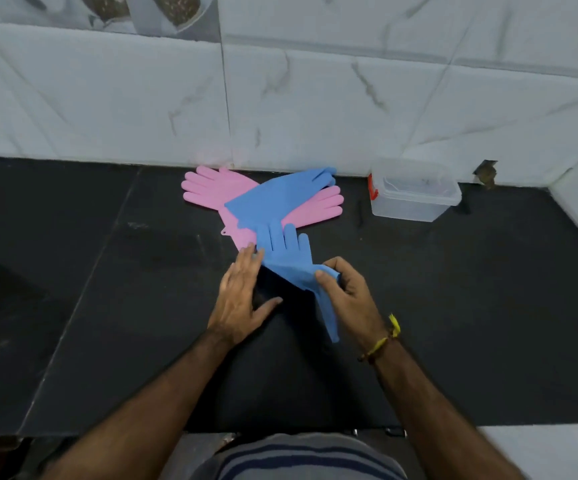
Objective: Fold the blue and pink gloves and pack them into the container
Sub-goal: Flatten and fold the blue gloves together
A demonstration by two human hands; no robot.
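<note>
A blue glove [285, 252] lies nearest me on the black counter, fingers pointing away. My right hand [348, 289] pinches its cuff end, which is lifted and hangs down by my wrist. My left hand [240, 292] rests flat with spread fingers, its fingertips touching the glove's left edge. Behind it a second blue glove [280, 195] lies across two pink gloves, one [211, 188] to the left and one [318, 207] to the right. A clear plastic container [414, 195] with a red latch stands at the back right, open on top.
The black counter [107, 306] meets a white marble-tiled wall [315, 98] at the back and right. A dark gap in the wall [485, 171] sits beyond the container. My striped shirt [301, 459] shows at the counter's near edge.
</note>
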